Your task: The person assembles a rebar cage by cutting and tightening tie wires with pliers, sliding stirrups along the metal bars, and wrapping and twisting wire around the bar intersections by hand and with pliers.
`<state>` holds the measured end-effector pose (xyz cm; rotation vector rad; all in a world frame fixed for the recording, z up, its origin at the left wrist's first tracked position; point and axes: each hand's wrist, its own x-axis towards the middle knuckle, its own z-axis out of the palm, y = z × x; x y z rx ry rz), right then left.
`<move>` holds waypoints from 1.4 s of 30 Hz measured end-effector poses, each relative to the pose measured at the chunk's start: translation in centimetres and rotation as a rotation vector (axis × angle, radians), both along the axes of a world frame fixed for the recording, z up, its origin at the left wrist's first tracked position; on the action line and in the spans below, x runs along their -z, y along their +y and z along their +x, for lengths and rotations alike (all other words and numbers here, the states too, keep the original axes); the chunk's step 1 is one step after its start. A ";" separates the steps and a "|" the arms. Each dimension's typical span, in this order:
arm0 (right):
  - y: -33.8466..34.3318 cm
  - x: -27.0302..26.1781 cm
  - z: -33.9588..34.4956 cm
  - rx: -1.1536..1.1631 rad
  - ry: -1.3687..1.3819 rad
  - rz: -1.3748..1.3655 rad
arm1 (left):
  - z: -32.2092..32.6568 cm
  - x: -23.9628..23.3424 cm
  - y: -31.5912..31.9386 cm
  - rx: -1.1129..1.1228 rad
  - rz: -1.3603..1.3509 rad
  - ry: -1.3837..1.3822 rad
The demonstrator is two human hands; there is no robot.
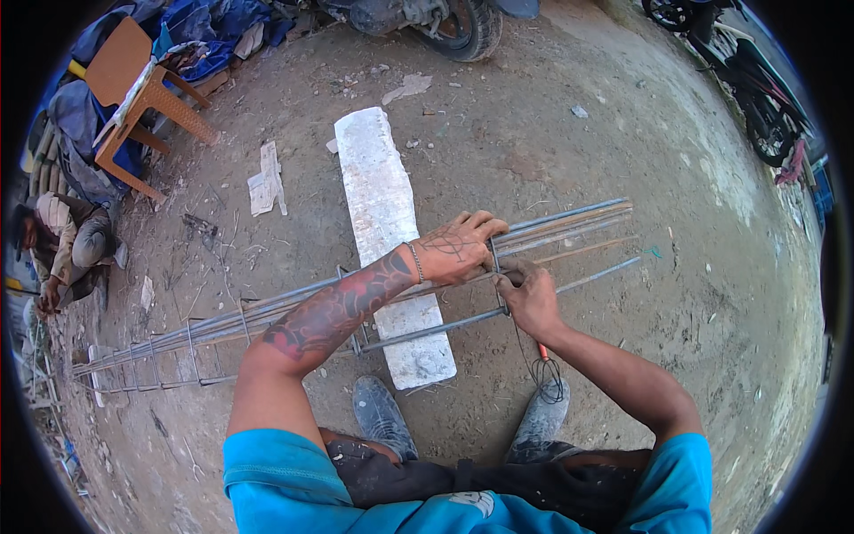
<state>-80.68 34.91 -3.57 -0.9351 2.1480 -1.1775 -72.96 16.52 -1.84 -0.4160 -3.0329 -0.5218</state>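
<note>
A long steel rebar cage [460,323] of parallel bars and square stirrups runs from far left to its bare bar ends at right. My left hand [460,248] lies over the upper bars, fingers curled around them beside the end stirrup [494,253]. On the other side of that stirrup, my right hand [535,300] has its fingers pinched at a middle bar. Thin dark tie wire [520,337] hangs from the right hand in a looped bundle. A red handle [543,351] shows just below this hand; the rest of that tool is hidden.
Under the cage lies a long whitish block [377,180]; another pale support [100,377] is at its far left end. My shoes [383,410] stand close by. A person [73,247] crouches at left near a brown plastic chair [147,100]. Motorcycles [460,30] stand beyond.
</note>
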 end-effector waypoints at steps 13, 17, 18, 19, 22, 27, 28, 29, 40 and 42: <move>-0.1 -0.2 -0.7 -0.104 0.185 0.085 | -0.2 -0.5 -0.5 0.028 0.100 -0.065; -0.2 -0.8 -0.5 -0.092 0.126 0.063 | 0.3 0.3 -0.5 0.006 0.161 -0.035; -0.2 -0.9 -0.5 -0.137 0.212 0.090 | 0.4 0.6 -0.3 0.007 0.160 -0.035; -0.3 -1.0 -0.5 -0.181 0.298 0.118 | 0.5 0.9 0.0 -0.033 0.172 0.015; -0.4 -0.9 -0.3 -0.185 0.353 0.177 | 0.5 1.5 1.2 -0.092 0.130 0.123; -0.4 -0.3 -0.6 -0.105 0.189 0.100 | 1.2 1.5 2.5 -0.182 0.043 0.222; -0.5 -0.3 -0.5 -0.084 0.147 0.091 | 1.4 1.6 2.6 -0.211 0.029 0.238; -0.5 -0.5 -0.7 -0.084 0.145 0.090 | 1.5 1.7 2.7 -0.239 0.015 0.254; 0.0 0.0 -1.8 -0.205 -0.009 0.123 | 2.2 -0.1 5.0 -0.467 0.004 0.185; -0.1 -0.4 -1.7 -0.199 0.017 0.110 | 2.2 0.2 5.1 -0.486 -0.036 0.266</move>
